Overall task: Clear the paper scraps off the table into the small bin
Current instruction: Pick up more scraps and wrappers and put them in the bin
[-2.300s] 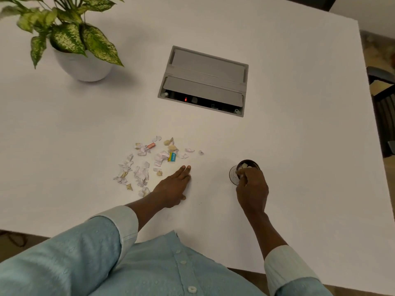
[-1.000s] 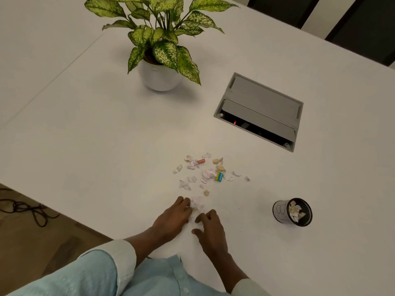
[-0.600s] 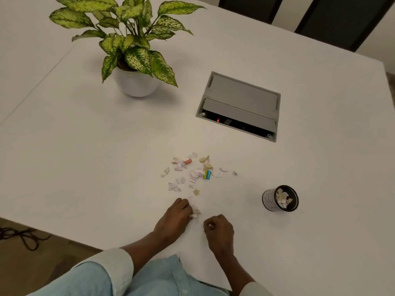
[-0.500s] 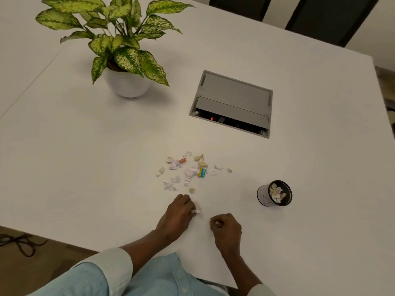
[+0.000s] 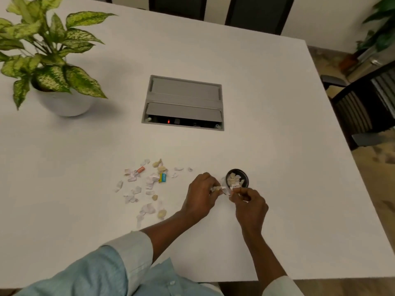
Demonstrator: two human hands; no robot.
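White torn paper scraps [image 5: 149, 180] lie scattered on the white surface [image 5: 277, 146], just left of the small round black bin [image 5: 246, 180], which has scraps inside. The left hand [image 5: 201, 197] and right hand [image 5: 250, 205] meet at the bin's near rim, each with its fingers curled and pinching a bunch of scraps. A white potted plant [image 5: 64, 103] stands at the far left.
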